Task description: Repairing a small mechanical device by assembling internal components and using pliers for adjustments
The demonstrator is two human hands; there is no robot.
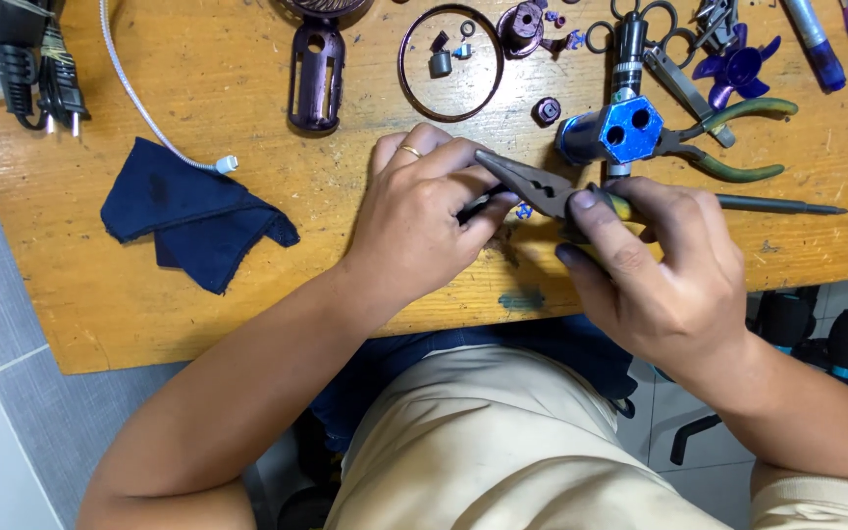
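Observation:
My right hand [664, 270] grips a pair of dark needle-nose pliers [527, 183] whose jaws point left toward my left hand [419, 216]. My left hand, with a ring on one finger, pinches a small dark part at the plier tips; a tiny blue piece [523, 210] shows just below. Both hands hover over the front of a worn wooden table [247, 285]. The part between the fingers is mostly hidden.
A blue hexagonal block [630, 129] with green-handled pliers [738, 137], a thin rod [782, 205], a metal ring [451, 63], a purple slotted casing [314, 79], scissors [640, 29], a blue propeller [733, 67], a dark blue cloth [188, 216], a white cable [149, 118] and a black power plug [46, 83] lie around.

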